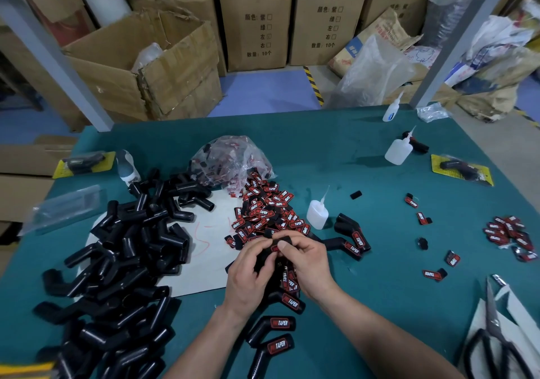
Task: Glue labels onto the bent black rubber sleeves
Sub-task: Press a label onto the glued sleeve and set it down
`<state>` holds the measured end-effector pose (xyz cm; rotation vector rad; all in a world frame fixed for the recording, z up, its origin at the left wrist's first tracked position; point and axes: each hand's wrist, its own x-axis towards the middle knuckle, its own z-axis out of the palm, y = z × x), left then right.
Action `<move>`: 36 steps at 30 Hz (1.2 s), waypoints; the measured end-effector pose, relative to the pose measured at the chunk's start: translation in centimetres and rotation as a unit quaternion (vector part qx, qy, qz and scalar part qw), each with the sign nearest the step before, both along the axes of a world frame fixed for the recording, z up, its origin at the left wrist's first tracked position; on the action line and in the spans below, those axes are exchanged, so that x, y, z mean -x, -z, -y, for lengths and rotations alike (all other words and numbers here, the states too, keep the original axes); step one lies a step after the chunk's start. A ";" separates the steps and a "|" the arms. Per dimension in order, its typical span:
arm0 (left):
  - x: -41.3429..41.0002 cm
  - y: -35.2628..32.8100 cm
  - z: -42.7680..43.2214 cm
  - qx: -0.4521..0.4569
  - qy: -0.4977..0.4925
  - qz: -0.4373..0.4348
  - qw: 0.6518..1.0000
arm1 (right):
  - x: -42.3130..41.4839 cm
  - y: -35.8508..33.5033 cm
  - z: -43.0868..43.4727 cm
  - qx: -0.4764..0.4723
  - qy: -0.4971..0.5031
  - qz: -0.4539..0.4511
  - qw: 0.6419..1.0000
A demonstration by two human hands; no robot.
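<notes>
Head view: we see both forearms come up from the near edge and meet over the middle of the table (pixel 380 291), wrists bent inward. The left hand (pixel 248 273) curls its fingers round a black sleeve (pixel 264 261), palm turned to the right. The right hand (pixel 309 261) pinches the far end of the same sleeve between thumb and curled fingers, thumb tip on top.

The sleeve sits between the two palms, mostly covered. A red sliver of label (pixel 275 249) shows just under the right thumb. The sleeve's far part runs left to right beneath the fingertips, while the rest drops toward us between the hands. We cannot tell which way its open ends face.

Just beyond the hands lies the label heap (pixel 268 212), spilling from a clear bag (pixel 230 159). A glue bottle (pixel 318 213) stands right of that heap. The bare sleeves (pixel 122 261) are piled to the left. Labelled sleeves (pixel 274 335) lie near us between the forearms. Scissors (pixel 493 335) rest at the near right.
</notes>
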<state>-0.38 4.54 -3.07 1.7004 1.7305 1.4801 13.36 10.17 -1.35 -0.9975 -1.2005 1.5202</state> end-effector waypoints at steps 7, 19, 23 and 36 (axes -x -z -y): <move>-0.6 -0.5 0.2 -0.023 0.042 0.017 0.999 | 0.1 -0.3 0.3 -0.040 -0.001 0.035 0.999; -0.2 0.4 0.1 -0.016 0.023 0.019 0.999 | 0.1 0.3 0.0 -0.027 0.037 0.038 0.998; -0.2 -0.2 0.0 0.012 0.007 0.075 0.997 | -0.2 -0.3 -0.4 -0.031 -0.003 0.030 0.999; 0.3 -0.7 -0.3 0.086 0.008 0.197 0.977 | -0.4 -0.4 -0.5 -0.065 -0.043 0.039 0.996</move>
